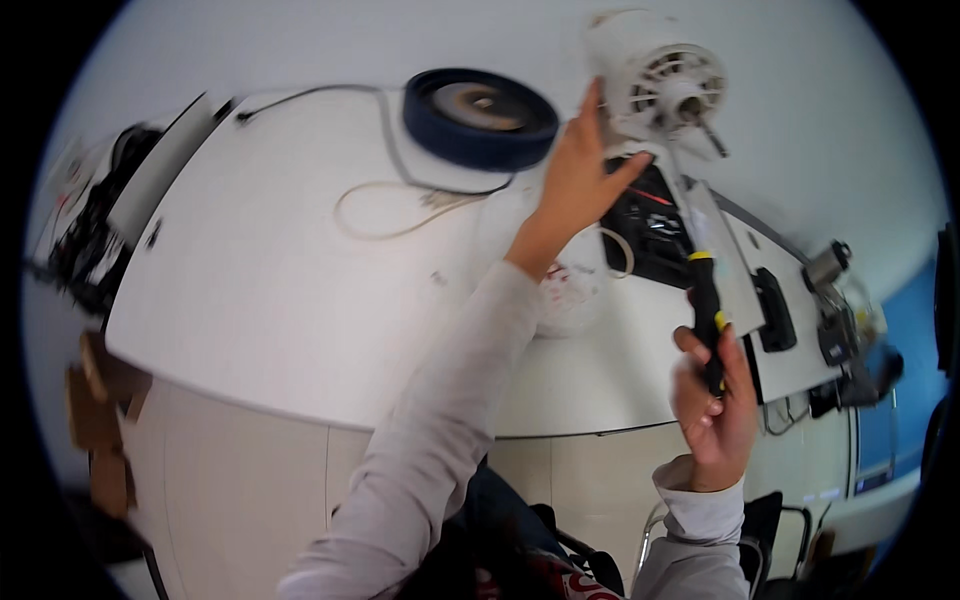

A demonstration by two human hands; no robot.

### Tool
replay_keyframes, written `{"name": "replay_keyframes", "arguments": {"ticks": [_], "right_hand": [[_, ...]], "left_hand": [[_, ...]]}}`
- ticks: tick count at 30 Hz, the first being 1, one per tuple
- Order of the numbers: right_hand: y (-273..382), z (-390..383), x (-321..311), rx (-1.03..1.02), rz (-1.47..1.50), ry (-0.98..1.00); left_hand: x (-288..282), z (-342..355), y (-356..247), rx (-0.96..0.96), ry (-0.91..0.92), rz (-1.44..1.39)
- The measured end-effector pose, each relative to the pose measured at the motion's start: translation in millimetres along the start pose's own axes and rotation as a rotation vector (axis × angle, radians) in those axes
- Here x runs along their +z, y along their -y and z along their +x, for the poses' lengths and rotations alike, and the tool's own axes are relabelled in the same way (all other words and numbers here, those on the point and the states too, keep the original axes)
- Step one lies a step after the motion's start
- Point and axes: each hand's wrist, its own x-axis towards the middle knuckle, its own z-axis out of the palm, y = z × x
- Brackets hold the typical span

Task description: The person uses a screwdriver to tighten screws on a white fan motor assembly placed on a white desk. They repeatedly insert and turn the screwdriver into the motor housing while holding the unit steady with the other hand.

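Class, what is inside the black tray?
A thin red piece shows among dark things too blurred to name; the left hand covers the upper left of the tray.

No fully readable text (just cut-off white lettering (588, 588) on red-patterned clothing (546, 567)).

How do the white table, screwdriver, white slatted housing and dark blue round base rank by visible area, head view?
1. White table
2. Dark blue round base and white slatted housing: too alike to rank
3. Screwdriver: long but thin, partly covered by the right hand
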Motion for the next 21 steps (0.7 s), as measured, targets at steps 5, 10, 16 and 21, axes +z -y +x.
{"name": "replay_keyframes", "arguments": {"ticks": [5,10,16,21], "right_hand": [[-10,-3,9,-0.103,-0.205,0.094],[-22,-13,5,-0.165,-0.417,0.049],[-36,-40,-26,-0.121,-0.55,-0.003],[-41,-61,-57,-0.058,-0.571,-0.012]], "left_hand": [[-78,-23,-8,0.033,0.15,0.297],[-177,-74,-11,-0.342,0.131,0.558],[-193,-124,-24,-0.361,0.441,0.72],[-186,-125,-25,-0.329,0.57,0.709]]}}
